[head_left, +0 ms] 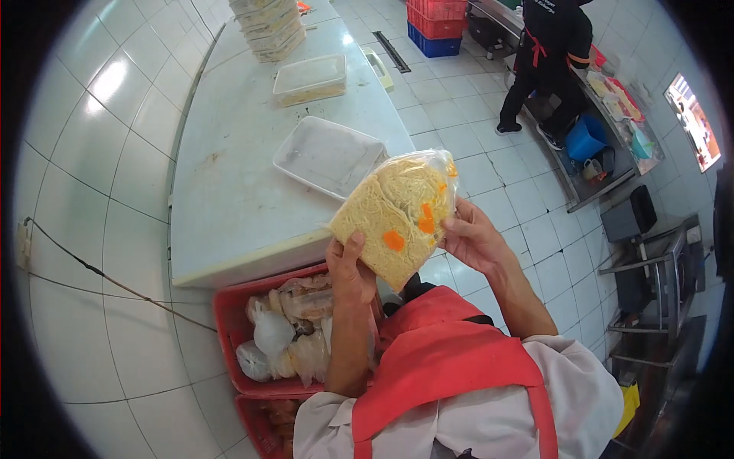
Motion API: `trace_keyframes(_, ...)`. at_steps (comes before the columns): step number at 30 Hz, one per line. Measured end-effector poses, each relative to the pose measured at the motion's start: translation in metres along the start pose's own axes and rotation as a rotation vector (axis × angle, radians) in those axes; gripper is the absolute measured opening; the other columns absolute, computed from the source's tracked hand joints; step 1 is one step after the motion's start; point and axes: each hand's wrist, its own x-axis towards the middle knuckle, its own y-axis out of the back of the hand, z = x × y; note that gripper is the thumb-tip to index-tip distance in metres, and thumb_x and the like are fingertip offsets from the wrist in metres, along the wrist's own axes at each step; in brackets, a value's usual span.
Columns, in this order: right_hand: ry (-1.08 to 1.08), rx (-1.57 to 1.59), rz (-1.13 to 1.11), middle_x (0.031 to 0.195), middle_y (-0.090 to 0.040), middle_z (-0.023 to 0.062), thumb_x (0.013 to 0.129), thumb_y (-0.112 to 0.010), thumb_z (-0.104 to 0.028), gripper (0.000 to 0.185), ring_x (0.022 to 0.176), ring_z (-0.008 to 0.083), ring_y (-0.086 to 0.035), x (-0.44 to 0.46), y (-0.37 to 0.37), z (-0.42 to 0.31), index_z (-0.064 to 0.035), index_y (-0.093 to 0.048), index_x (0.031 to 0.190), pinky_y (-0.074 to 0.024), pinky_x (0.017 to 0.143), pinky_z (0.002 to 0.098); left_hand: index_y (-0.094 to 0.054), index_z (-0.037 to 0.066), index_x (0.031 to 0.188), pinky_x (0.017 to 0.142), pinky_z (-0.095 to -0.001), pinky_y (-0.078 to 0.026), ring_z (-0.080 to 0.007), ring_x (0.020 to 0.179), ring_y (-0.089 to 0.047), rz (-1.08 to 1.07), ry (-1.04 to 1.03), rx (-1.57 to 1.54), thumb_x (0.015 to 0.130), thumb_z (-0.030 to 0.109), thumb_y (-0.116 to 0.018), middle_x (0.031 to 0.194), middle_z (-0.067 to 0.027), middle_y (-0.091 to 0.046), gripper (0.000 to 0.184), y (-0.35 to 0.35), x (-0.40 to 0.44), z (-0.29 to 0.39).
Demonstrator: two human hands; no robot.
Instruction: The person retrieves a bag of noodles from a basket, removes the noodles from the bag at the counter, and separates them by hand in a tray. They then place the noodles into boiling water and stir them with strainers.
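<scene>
Between my two hands I hold up a clear plastic bag of noodles (382,206), pale yellow strands with several orange pieces showing through. My left hand (352,269) grips its lower left edge, thumb on the front. On the right edge, my right hand (472,237) pinches the bag, its fingers partly hidden behind it. Just beyond the bag, a white plastic tray (313,157) rests on the table, its near right corner covered by the bag.
On the white table (222,206) stand a lidded container (310,76) and a stack of filled containers (267,30). Below its near edge, a red crate (229,325) holds bagged goods. A co-worker (547,61) stands by a metal counter (604,138). Tiled wall rises at left.
</scene>
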Motion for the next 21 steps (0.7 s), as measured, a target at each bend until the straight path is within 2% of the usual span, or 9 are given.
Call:
trace_keyframes(1,-0.005,-0.021,-0.003,0.124,-0.055,0.0132,0.086,-0.063,-0.005,0.057,0.110,0.0199,-0.058,0.000,0.002,0.000,-0.0001,-0.034,0.134,-0.0479,0.096,0.0373,-0.050,-0.003,0.119,0.088,-0.0337,-0.050,-0.0182,0.101,-0.060,0.007,-0.002,0.012,0.084,0.016,-0.067,0.112,-0.0091,-0.060,0.043,0.003,0.001,0.001)
trace_keyframes(7,0.072,-0.237,-0.038,0.124,-0.055,0.0122,0.085,-0.065,-0.005,0.058,0.110,0.0183,-0.058,0.005,-0.011,-0.003,0.0003,-0.035,0.134,-0.0493,0.094,0.0353,-0.050,-0.003,0.120,0.089,-0.0349,-0.050,-0.0191,0.102,-0.060,0.004,-0.010,-0.015,0.083,0.017,-0.070,0.114,-0.0098,-0.059,0.047,0.008,0.001,0.006)
trace_keyframes(10,-0.018,-0.107,-0.060,0.125,-0.054,0.0122,0.083,-0.067,-0.005,0.061,0.112,0.0184,-0.056,0.010,-0.004,0.001,0.0001,-0.035,0.135,-0.0474,0.095,0.0351,-0.050,-0.003,0.120,0.088,-0.0355,-0.050,-0.0197,0.102,-0.059,-0.006,0.009,-0.101,0.083,0.018,-0.070,0.114,-0.0101,-0.059,0.047,0.014,-0.002,0.007)
trace_keyframes(12,0.020,-0.190,-0.049,0.125,-0.054,0.0119,0.082,-0.068,-0.005,0.062,0.113,0.0183,-0.056,0.009,-0.011,0.004,-0.0001,-0.035,0.135,-0.0465,0.096,0.0346,-0.050,-0.003,0.120,0.088,-0.0357,-0.051,-0.0202,0.103,-0.060,-0.005,0.024,-0.152,0.083,0.018,-0.070,0.114,-0.0102,-0.059,0.047,0.016,-0.005,0.008)
trace_keyframes(14,0.065,-0.270,-0.046,0.124,-0.055,0.0116,0.082,-0.069,-0.004,0.063,0.114,0.0182,-0.055,0.010,-0.019,0.008,-0.0004,-0.036,0.135,-0.0455,0.097,0.0342,-0.049,-0.004,0.120,0.088,-0.0366,-0.051,-0.0208,0.102,-0.060,0.085,-0.056,0.086,0.081,0.018,-0.072,0.114,-0.0099,-0.059,0.050,0.015,-0.004,0.011)
trace_keyframes(16,0.123,-0.465,-0.024,0.124,-0.055,0.0106,0.080,-0.069,-0.003,0.064,0.115,0.0187,-0.054,0.007,-0.024,0.011,0.0004,-0.036,0.134,-0.0433,0.099,0.0337,-0.048,-0.003,0.122,0.088,-0.0368,-0.052,-0.0219,0.103,-0.060,0.128,-0.043,0.123,0.081,0.017,-0.073,0.115,-0.0102,-0.059,0.052,0.020,-0.005,0.012)
trace_keyframes(18,0.076,-0.360,-0.044,0.125,-0.055,0.0101,0.080,-0.069,-0.003,0.064,0.115,0.0181,-0.053,0.009,-0.021,0.016,0.0007,-0.036,0.134,-0.0428,0.099,0.0335,-0.047,-0.003,0.123,0.088,-0.0370,-0.052,-0.0230,0.103,-0.059,0.147,-0.024,0.159,0.080,0.016,-0.073,0.116,-0.0106,-0.058,0.054,0.022,-0.006,0.013)
trace_keyframes(20,0.063,-0.266,-0.043,0.126,-0.054,0.0096,0.079,-0.070,-0.002,0.065,0.116,0.0175,-0.052,0.013,-0.006,0.026,0.0009,-0.036,0.134,-0.0423,0.099,0.0333,-0.044,-0.003,0.126,0.089,-0.0392,-0.052,-0.0254,0.105,-0.058,0.087,0.013,-0.071,0.081,0.014,-0.071,0.119,-0.0118,-0.056,0.055,0.023,-0.010,0.011)
trace_keyframes(21,0.022,-0.165,-0.082,0.126,-0.054,0.0091,0.078,-0.071,-0.002,0.065,0.116,0.0168,-0.052,0.017,0.006,0.038,0.0010,-0.037,0.134,-0.0421,0.099,0.0330,-0.044,-0.003,0.126,0.089,-0.0392,-0.052,-0.0254,0.105,-0.058,0.052,0.033,-0.074,0.081,0.014,-0.071,0.119,-0.0118,-0.056,0.055,0.023,-0.010,0.010)
